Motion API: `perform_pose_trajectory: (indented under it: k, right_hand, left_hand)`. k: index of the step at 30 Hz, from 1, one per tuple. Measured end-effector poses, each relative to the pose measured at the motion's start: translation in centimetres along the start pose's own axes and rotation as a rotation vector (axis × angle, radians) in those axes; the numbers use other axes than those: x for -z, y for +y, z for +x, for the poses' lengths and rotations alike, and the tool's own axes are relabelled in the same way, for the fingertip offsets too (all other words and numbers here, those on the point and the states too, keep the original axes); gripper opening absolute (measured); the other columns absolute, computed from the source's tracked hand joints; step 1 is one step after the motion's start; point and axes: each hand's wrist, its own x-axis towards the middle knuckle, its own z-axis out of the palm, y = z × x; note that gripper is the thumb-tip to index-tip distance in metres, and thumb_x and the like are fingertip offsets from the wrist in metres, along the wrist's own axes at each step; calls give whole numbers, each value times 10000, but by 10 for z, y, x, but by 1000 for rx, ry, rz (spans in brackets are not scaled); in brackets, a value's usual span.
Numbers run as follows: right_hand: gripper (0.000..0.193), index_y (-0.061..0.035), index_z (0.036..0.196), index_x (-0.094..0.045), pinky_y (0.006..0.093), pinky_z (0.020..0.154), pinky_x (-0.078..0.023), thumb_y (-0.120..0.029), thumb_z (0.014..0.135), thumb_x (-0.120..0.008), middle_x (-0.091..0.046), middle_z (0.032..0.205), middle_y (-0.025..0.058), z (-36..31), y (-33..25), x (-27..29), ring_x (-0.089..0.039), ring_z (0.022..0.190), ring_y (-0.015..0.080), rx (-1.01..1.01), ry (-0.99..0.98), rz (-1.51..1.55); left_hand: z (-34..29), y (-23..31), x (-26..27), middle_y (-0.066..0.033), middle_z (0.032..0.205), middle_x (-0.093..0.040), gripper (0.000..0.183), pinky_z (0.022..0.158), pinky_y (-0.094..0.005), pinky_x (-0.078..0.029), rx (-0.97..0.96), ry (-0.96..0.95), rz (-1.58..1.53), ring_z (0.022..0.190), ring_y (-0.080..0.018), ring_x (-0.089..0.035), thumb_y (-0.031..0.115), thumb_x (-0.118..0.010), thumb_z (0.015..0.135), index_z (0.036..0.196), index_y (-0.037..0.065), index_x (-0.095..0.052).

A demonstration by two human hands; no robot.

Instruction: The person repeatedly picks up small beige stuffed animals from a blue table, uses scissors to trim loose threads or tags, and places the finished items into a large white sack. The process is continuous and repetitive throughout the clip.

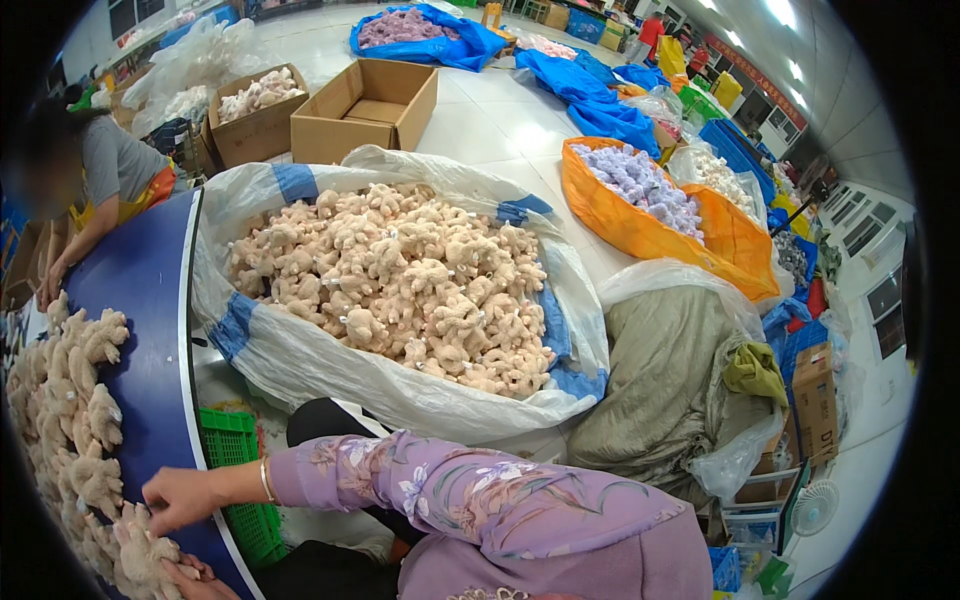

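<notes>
At the edge of the blue table (150, 270), I have a small beige plush toy (143, 562) between my hands. My right hand (185, 497) reaches over from the right, its fingers closed on the top of the toy. Low in the view, my left hand (200, 582) is partly cut off and grips the toy's side. More beige plush toys (85, 400) lie in a row along the table beyond it. A large white and blue sack (300, 345) on the floor ahead is heaped with the same toys (400, 270).
A green crate (230, 440) stands below the table edge. An open cardboard box (370, 100) is behind the sack. To the right are a grey-green sack (660, 370) and an orange sack (590, 195) of lilac toys. A co-worker (110, 170) works across the table.
</notes>
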Motion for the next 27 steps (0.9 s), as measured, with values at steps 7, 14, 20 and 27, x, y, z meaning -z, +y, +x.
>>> perform_pose_trajectory:
  k: [7, 14, 20, 27]
  right_hand:
    - [309, 10, 818, -592, 363, 613, -488, -220, 679, -746, -641, 724, 131, -11, 3, -19, -638, 697, 286, 202, -77, 32]
    - [292, -9, 895, -558, 410, 621, -473, -150, 690, -713, -621, 741, 147, -8, 14, -26, -616, 734, 354, 303, -32, -119]
    - [222, -30, 812, -535, 429, 593, -457, -121, 669, -680, -604, 697, 158, -15, -6, -30, -593, 698, 389, 185, 103, -207]
    - [316, -29, 796, -576, 389, 590, -472, -230, 630, -756, -628, 689, 128, -13, 0, -16, -622, 660, 322, 228, -193, -139]
  left_hand:
    - [-12, 22, -12, -129, 739, -579, 211, 606, -392, -452, -255, 134, 131, 643, -287, -555, 221, -527, 914, 936, 15, -565]
    - [-23, 66, -18, -7, 643, -442, 275, 468, -231, -306, 188, -54, -705, 527, -93, -395, 288, -472, 981, 814, 75, -523]
    - [-14, 27, -13, -42, 706, -490, 199, 497, -266, -362, 65, -124, -548, 575, -117, -449, 247, -528, 941, 889, 57, -544]
    - [-8, 7, -12, -74, 870, -618, 233, 592, -341, -434, -181, 110, -164, 724, -146, -549, 228, -622, 880, 1003, 32, -593]
